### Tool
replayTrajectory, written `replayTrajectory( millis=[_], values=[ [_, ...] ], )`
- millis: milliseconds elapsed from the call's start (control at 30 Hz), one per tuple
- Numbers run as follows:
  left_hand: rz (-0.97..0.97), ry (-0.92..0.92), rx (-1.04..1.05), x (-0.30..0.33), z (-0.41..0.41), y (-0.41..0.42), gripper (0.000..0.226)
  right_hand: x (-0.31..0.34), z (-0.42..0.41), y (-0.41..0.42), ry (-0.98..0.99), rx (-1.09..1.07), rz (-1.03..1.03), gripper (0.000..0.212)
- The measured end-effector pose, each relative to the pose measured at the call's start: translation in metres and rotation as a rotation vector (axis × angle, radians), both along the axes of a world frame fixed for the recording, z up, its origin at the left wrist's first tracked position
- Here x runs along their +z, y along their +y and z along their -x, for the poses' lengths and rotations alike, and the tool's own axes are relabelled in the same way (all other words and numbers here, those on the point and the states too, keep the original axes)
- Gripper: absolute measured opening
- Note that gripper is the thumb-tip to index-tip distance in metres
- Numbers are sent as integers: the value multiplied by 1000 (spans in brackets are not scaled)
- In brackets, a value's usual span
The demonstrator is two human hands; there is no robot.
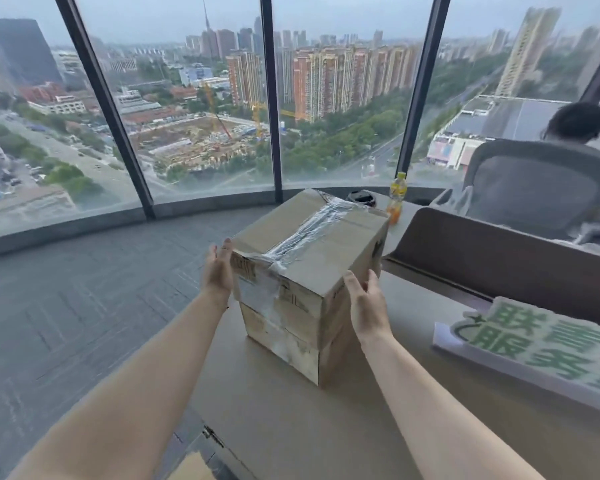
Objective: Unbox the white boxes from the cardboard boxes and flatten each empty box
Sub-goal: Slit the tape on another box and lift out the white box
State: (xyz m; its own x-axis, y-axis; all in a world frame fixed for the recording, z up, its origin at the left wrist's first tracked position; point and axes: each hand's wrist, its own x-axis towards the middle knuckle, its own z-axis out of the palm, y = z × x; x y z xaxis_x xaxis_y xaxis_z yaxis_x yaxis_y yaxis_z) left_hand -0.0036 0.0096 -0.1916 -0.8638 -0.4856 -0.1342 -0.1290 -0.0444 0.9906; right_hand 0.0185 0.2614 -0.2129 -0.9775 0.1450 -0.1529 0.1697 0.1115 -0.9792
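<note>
Both palms lie flat against opposite sides of the taped cardboard box [309, 271], left hand [218, 268] and right hand [367, 306] with straight fingers. The box stands between them near the table [326, 427] edge, floor beyond the left hand.

A white-and-green foam sign [548, 348] lies flat on the desk [326, 427] at the right, carrying large green Chinese characters; "服务" can be read in its nearer row, while the row above is only partly legible and the edge cuts off the rest. The cardboard box [309, 271] bears a taped shipping label [245, 271] whose print is too blurred to read.
</note>
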Motion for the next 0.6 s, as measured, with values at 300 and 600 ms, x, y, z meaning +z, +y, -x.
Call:
replayTrajectory(
  millis=[300,600],
  values=[
    [-110,-51,-308,-15,68,-34,31,-6,34,-36,-53,-75,199,100],
    [-154,45,-423,-17,57,-18,20,0,23,-19,3,-81,418,60]
  ],
)
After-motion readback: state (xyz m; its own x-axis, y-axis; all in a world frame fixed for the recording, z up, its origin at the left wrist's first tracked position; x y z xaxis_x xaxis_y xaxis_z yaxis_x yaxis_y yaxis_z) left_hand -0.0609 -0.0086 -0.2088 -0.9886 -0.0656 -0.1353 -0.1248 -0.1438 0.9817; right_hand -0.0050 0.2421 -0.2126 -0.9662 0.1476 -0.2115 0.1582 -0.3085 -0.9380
